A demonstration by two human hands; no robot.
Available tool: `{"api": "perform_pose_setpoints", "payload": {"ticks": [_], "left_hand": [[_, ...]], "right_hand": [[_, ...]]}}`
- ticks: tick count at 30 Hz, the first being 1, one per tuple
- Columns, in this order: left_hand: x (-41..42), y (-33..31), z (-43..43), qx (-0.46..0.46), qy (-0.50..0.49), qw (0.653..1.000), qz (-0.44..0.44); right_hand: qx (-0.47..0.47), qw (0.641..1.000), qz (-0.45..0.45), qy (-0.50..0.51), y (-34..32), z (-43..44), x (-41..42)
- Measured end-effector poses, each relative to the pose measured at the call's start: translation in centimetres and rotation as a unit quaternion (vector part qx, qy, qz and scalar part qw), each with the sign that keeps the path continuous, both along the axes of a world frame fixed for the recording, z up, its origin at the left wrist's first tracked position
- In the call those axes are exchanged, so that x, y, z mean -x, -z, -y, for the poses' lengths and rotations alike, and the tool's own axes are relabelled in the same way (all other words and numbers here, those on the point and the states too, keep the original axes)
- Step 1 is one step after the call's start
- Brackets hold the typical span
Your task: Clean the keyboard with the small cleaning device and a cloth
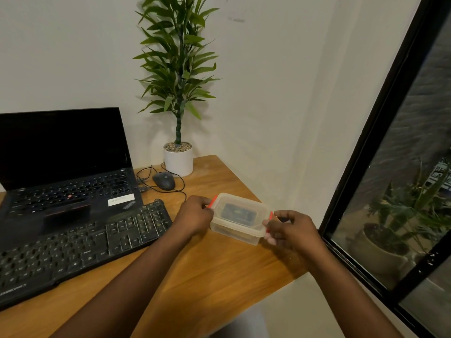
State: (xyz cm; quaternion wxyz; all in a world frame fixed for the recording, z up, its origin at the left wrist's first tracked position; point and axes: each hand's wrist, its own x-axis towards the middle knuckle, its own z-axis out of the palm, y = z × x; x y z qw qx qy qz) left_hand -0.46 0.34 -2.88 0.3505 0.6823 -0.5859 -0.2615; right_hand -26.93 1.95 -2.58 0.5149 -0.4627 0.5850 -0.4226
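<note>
Very little of the task looks done. At the left the keyboard [80, 245] lies flat on the desk [219, 276], in front of an open laptop [66, 167] with a dark screen. Nothing touches its keys, so wiping and brushing are, by my reading, still all ahead. Behind its right end sit a wired mouse [164, 181] and a potted plant [178, 158]. Just right of the keyboard stands a clear plastic box [239, 217] with its lid on. A dark object [238, 212] shows through the lid and is probably the cleaning device, though it is too blurred to be sure. No cloth is in view; it may be inside the box as well. The step in hand seems to be opening the box, after which the device must come out and the cleaning itself can start. The left hand [195, 214] is at the box's left end, its fingers curled in and pinching the red left clip [212, 202]. The right hand [290, 228] is at the opposite end, with the thumb on top by the lid's edge and the fingers curled beneath, holding the red right clip [269, 219]. Both clips appear to stand out from the box, perhaps already unlatched, but I cannot tell for certain. A dark-framed window [390, 167] runs along the far right.
</note>
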Motion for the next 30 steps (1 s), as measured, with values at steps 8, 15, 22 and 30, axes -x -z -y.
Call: {"api": "perform_pose_setpoints", "payload": {"ticks": [8, 15, 22, 30], "left_hand": [[0.0, 0.1, 4.9, 0.063, -0.078, 0.994, -0.047], [0.7, 1.0, 9.0, 0.076, -0.095, 0.99, -0.068], [0.6, 1.6, 10.3, 0.061, -0.073, 0.992, -0.078], [0.0, -0.6, 6.0, 0.088, -0.066, 0.994, -0.013]], "right_hand": [[0.004, 0.998, 0.059, -0.001, 1.2, 0.7, -2.7], [0.041, 0.993, 0.102, 0.047, 1.8, 0.7, -5.4], [0.052, 0.989, 0.127, 0.047, 2.1, 0.7, -6.0], [0.112, 0.989, -0.08, 0.059, 0.6, 0.2, -4.9]]}}
